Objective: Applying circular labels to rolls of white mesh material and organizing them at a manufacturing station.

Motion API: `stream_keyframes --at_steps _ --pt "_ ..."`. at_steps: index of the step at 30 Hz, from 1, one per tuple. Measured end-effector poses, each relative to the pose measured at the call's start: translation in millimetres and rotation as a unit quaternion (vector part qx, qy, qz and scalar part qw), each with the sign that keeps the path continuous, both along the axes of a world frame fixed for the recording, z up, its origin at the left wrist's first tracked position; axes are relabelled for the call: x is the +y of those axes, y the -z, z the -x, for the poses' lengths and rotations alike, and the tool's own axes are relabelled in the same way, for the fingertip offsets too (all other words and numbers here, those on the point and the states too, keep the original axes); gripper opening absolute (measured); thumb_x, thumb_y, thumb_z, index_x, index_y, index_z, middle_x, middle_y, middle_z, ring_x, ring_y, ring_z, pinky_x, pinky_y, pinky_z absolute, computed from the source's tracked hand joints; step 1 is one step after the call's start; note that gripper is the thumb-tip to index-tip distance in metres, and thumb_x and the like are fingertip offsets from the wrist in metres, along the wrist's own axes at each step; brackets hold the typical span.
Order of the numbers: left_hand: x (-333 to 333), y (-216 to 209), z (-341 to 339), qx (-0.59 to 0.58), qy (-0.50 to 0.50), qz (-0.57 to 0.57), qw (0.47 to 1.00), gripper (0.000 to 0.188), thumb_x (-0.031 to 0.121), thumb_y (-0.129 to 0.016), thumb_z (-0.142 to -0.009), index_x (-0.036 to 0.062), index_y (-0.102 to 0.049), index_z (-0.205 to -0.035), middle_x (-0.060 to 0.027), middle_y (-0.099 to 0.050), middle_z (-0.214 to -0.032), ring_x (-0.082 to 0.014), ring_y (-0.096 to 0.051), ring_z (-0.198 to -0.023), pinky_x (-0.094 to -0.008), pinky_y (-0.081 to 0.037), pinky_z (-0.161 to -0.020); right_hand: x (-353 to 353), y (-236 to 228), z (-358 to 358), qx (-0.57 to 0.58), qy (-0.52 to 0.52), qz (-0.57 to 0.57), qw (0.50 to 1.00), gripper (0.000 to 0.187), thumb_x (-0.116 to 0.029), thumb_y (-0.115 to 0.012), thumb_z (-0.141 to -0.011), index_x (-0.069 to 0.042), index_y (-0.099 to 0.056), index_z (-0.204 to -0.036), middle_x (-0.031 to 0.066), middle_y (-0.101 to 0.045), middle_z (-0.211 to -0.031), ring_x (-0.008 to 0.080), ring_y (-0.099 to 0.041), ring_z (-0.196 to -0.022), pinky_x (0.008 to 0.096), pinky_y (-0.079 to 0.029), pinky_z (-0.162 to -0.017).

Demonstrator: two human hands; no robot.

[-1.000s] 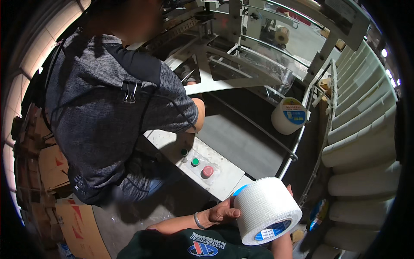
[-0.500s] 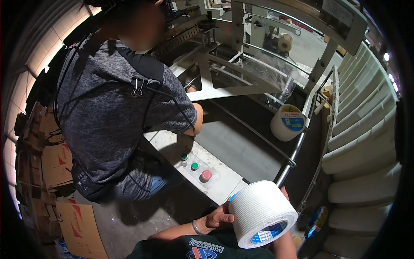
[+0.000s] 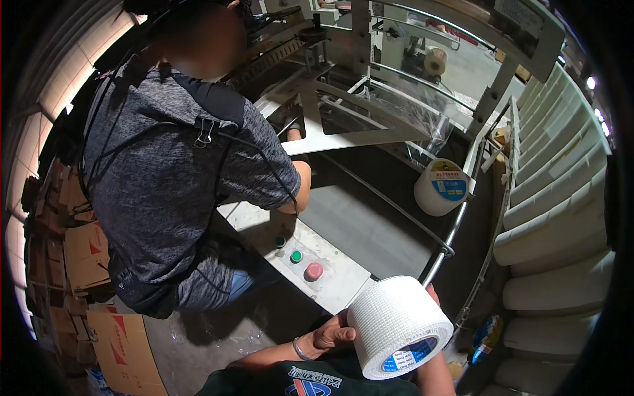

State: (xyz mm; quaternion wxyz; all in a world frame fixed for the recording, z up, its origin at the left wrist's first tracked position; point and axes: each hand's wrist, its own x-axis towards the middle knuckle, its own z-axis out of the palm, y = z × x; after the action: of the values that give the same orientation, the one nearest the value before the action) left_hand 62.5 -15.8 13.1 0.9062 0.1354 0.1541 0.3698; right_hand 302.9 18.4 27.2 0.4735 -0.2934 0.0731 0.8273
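A wide roll of white mesh tape point(image 3: 393, 317) with a blue printed core is held in front of my body, its core end tilted toward me. My left hand point(image 3: 335, 334) grips its left side, thumb lying on the mesh and a bracelet at the wrist. On the far right side of the roll, my right hand point(image 3: 433, 294) shows only a bit of its fingers; the roll covers the rest. A wrapped white roll point(image 3: 441, 188) with a yellow and blue label sits farther off on the machine's dark belt point(image 3: 360, 221), by the metal rail.
A co-worker point(image 3: 178, 165) in a grey shirt stands at the left, one arm reaching into the machine frame point(image 3: 350, 141). Green buttons point(image 3: 296, 256) and a red button point(image 3: 314, 270) sit on the panel. Several large white rolls point(image 3: 555, 224) line the right; cartons point(image 3: 125, 350) lie lower left.
The mesh tape roll stays in my hands, shifted very slightly left. The co-worker's torso and arm have shifted a little.
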Motion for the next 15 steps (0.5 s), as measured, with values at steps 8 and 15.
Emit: stream_keyframes --at_steps 8,15 --pt "2 -8 5 0.013 0.0 0.014 1.0 0.098 0.033 -0.087 -0.079 0.0048 -0.031 -0.154 -0.0113 -0.048 -0.143 -0.0255 -0.043 -0.136 -0.0409 -0.032 -0.117 2 -11 9 -0.047 -0.001 0.026 0.999 0.066 -0.055 -0.052 -0.099 0.003 -0.061 -0.13 0.0232 -0.068 -0.121 0.0383 -0.067 -0.109 0.0482 -0.054 -0.096" --pt "-7 11 9 0.001 -0.034 0.023 0.999 0.092 0.029 -0.082 -0.081 0.0027 -0.032 -0.153 -0.0129 -0.05 -0.144 -0.0264 -0.045 -0.135 -0.0403 -0.033 -0.117 7 -15 15 -0.034 -0.007 0.024 0.999 0.066 -0.056 -0.052 -0.098 0.001 -0.061 -0.13 0.022 -0.068 -0.123 0.0364 -0.067 -0.109 0.047 -0.054 -0.097"
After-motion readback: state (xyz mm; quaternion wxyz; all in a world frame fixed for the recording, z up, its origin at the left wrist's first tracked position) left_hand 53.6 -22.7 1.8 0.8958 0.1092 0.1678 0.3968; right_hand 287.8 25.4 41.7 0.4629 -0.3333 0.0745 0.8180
